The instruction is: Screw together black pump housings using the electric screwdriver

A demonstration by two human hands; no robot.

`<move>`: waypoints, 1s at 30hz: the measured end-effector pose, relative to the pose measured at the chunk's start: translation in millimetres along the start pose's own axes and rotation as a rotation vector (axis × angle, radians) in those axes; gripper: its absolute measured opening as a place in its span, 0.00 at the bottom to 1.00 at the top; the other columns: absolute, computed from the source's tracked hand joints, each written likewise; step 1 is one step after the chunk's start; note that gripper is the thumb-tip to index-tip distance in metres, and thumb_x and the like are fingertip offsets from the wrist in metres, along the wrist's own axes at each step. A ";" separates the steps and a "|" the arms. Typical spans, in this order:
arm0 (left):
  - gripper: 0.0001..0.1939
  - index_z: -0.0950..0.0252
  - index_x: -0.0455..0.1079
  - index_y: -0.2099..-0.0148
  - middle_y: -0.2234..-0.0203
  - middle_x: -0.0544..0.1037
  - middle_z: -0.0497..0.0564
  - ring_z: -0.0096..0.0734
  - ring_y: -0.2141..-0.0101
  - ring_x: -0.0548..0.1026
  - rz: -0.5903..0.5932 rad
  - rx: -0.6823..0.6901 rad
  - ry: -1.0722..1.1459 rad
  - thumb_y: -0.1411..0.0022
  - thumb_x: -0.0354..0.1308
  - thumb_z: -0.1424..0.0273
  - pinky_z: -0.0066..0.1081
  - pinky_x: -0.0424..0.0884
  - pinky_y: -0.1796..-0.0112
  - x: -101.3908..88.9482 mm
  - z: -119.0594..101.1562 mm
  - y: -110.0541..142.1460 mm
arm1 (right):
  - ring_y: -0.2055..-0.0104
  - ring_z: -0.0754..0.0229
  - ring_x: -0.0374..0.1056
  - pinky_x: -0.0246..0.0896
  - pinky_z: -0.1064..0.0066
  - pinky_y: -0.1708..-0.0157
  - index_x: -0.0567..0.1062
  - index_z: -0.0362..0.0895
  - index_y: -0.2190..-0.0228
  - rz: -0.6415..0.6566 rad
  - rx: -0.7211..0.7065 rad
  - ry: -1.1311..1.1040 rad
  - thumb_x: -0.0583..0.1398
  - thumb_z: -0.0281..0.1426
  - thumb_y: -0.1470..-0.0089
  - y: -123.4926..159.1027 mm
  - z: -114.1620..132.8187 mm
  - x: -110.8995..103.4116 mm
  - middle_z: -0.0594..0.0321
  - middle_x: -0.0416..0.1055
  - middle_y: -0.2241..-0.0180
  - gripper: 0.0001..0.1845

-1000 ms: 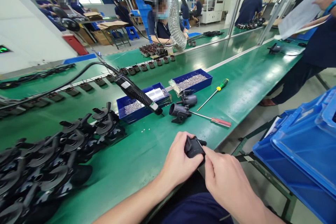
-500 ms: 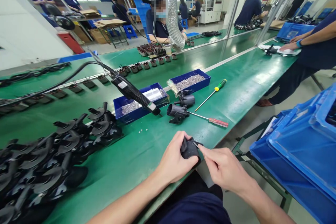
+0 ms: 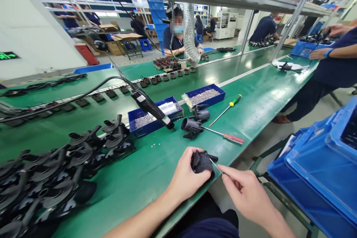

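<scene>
Near the table's front edge, my left hand (image 3: 187,178) is wrapped round a black plastic housing (image 3: 203,163) with a round opening. My right hand (image 3: 245,191) pinches a thin metal tool (image 3: 216,166), its shank reaching to the housing's side; the handle is hidden in my fingers, so its exact kind cannot be told. Just beyond lie two similar black housings, a nearer one (image 3: 192,128) and a farther one (image 3: 201,114). A screwdriver with a red handle (image 3: 233,139) touches or nearly touches the nearer one, and a screwdriver with a green and yellow handle (image 3: 235,100) lies behind it.
A corded electric screwdriver (image 3: 150,107) leans over a blue tray of small metal parts (image 3: 134,131); another blue tray (image 3: 221,93) stands beside it. Many black assemblies (image 3: 55,171) cover the left side. Blue crates (image 3: 320,167) stand at right. Co-workers sit or stand around the line.
My right hand has drawn slightly back and down, showing more of the tool's shank. The housing stays in my left hand. The camera view has tilted up a little.
</scene>
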State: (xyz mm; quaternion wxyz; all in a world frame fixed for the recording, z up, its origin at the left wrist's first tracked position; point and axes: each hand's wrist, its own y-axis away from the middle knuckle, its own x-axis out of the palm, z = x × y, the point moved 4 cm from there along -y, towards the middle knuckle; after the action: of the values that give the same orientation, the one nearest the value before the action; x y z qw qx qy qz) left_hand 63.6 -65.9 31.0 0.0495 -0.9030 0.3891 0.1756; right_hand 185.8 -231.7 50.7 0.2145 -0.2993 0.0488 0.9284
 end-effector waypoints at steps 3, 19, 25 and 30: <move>0.19 0.61 0.67 0.55 0.63 0.75 0.47 0.36 0.64 0.74 -0.032 0.010 -0.038 0.50 0.63 0.69 0.36 0.71 0.60 1.8 -1.7 1.2 | 0.79 0.64 0.50 0.45 0.68 0.76 0.83 0.43 0.50 0.041 0.058 -0.035 0.52 0.38 0.29 -2.6 10.2 8.8 0.71 0.55 0.80 0.22; 0.20 0.59 0.56 0.47 0.54 0.64 0.53 0.39 0.58 0.71 -0.049 0.352 -0.268 0.37 0.60 0.73 0.39 0.75 0.58 16.1 -1.0 20.7 | 0.77 0.60 0.55 0.51 0.68 0.72 0.65 0.50 0.40 0.076 0.254 -0.155 0.52 0.40 0.30 -7.3 10.4 17.1 0.75 0.59 0.80 0.21; 0.19 0.59 0.54 0.45 0.53 0.62 0.54 0.40 0.58 0.69 -0.024 0.376 -0.256 0.32 0.59 0.71 0.40 0.74 0.58 17.8 -0.4 24.1 | 0.79 0.63 0.52 0.47 0.71 0.76 0.64 0.48 0.41 0.024 0.310 -0.387 0.53 0.43 0.30 -14.6 -1.2 27.1 0.77 0.56 0.81 0.21; 0.20 0.59 0.55 0.42 0.51 0.62 0.55 0.41 0.54 0.68 -0.008 0.397 -0.254 0.31 0.58 0.73 0.42 0.74 0.54 14.8 1.9 23.4 | 0.71 0.53 0.68 0.58 0.63 0.65 0.64 0.53 0.37 0.045 0.220 -0.054 0.49 0.41 0.30 -18.6 9.7 32.5 0.66 0.72 0.73 0.23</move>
State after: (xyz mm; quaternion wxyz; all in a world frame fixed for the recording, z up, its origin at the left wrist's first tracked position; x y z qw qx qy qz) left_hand 55.6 -91.7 25.1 0.2755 -0.8476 0.4031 0.2078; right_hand 164.8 -200.7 40.6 0.2264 -0.2476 0.1510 0.9298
